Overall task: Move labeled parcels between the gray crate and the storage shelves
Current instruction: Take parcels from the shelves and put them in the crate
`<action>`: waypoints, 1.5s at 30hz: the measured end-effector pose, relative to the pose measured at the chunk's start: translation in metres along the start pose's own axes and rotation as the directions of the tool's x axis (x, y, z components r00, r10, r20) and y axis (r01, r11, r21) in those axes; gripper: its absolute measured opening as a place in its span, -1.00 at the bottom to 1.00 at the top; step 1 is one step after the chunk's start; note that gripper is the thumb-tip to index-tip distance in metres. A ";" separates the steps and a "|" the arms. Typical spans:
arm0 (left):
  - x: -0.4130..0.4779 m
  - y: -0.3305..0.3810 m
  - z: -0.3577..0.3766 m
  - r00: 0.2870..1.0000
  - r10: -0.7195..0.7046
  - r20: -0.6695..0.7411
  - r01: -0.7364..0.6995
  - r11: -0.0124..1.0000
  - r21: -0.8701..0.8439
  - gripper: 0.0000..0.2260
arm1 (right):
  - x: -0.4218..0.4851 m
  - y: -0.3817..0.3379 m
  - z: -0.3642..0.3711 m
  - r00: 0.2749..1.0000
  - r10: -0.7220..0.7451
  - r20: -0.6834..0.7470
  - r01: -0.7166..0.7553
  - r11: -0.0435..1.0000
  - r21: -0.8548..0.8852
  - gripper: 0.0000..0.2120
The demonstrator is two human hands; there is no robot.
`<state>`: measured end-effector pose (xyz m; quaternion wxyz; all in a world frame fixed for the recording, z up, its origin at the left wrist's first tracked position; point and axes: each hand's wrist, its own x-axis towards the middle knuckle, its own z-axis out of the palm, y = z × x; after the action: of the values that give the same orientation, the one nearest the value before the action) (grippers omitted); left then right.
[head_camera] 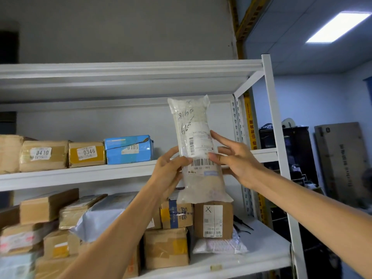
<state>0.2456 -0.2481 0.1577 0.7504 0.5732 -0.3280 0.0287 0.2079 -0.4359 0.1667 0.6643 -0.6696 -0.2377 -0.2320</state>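
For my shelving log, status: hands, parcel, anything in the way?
Gripping white parcel upright before shelf: left hand, right hand. Nearby blue box, no blocker seen.

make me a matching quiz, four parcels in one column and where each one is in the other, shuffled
1 clear bag parcel
2 blue box
3 brown box marked X
4 white padded mailer

a under the brown box marked X
b beside box 0346 on the middle shelf
c held upright by the left hand and right hand
d lower shelf, on top of the white padded mailer

Pairs: 1-c, 2-b, 3-d, 4-a
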 end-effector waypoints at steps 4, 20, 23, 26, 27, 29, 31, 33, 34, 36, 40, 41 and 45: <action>0.012 0.009 -0.004 0.994 -0.063 -0.089 0.064 0.998 0.005 -0.54 | 0.009 -0.005 0.011 0.994 0.024 -0.104 -0.031 0.997 -0.066 -0.61; 0.090 0.013 -0.039 0.997 0.064 -0.033 -0.057 0.982 0.183 -0.35 | 0.108 0.005 0.019 0.986 0.107 -0.127 -0.116 0.991 -0.063 -0.72; 0.117 0.001 -0.037 0.995 0.093 -0.046 -0.079 0.967 0.241 -0.34 | 0.140 0.014 0.002 0.987 0.083 -0.135 -0.096 0.991 -0.089 -0.66; 0.147 -0.010 -0.043 0.993 0.088 -0.073 -0.063 0.954 0.292 -0.27 | 0.166 0.031 -0.009 0.987 0.109 -0.115 -0.121 0.988 -0.101 -0.68; 0.156 -0.013 -0.045 0.995 0.078 -0.067 -0.051 0.941 0.335 -0.25 | 0.173 0.035 -0.013 0.988 0.132 -0.084 -0.140 0.986 -0.090 -0.69; 0.175 -0.017 -0.050 0.996 0.062 -0.058 -0.029 0.895 0.445 -0.27 | 0.187 0.043 -0.021 0.986 0.164 0.028 -0.160 0.982 -0.096 -0.67; 0.192 -0.020 -0.054 0.996 0.054 -0.064 -0.007 0.815 0.579 -0.34 | 0.200 0.053 -0.027 0.978 0.172 0.118 -0.140 0.961 -0.237 -0.44; 0.206 -0.026 -0.057 0.997 0.020 -0.068 0.034 0.706 0.707 -0.39 | 0.210 0.066 -0.030 0.966 0.189 0.174 -0.115 0.923 -0.367 -0.26; 0.212 -0.028 -0.060 0.997 0.001 -0.072 0.055 0.648 0.760 -0.42 | 0.216 0.072 -0.031 0.959 0.197 0.202 -0.100 0.907 -0.410 -0.28; 0.219 -0.029 -0.066 0.996 -0.034 -0.083 0.087 0.576 0.813 -0.47 | 0.226 0.078 -0.034 0.946 0.207 0.251 -0.068 0.880 -0.471 -0.45; 0.225 -0.025 -0.074 0.994 -0.071 -0.086 0.109 0.458 0.882 -0.52 | 0.236 0.078 -0.033 0.921 0.216 0.323 -0.007 0.840 -0.543 -0.37; 0.225 -0.026 -0.076 0.994 -0.073 -0.087 0.111 0.443 0.890 -0.52 | 0.237 0.080 -0.031 0.920 0.213 0.329 0.006 0.831 -0.557 -0.37; 0.225 -0.029 -0.078 0.992 -0.085 -0.090 0.115 0.371 0.922 -0.48 | 0.242 0.087 -0.029 0.926 0.194 0.323 0.039 0.803 -0.595 -0.50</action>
<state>0.4698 -0.2649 0.2413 0.3077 0.9123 -0.2108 0.1690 0.4512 -0.4632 0.2513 0.3749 -0.8834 -0.2456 -0.1367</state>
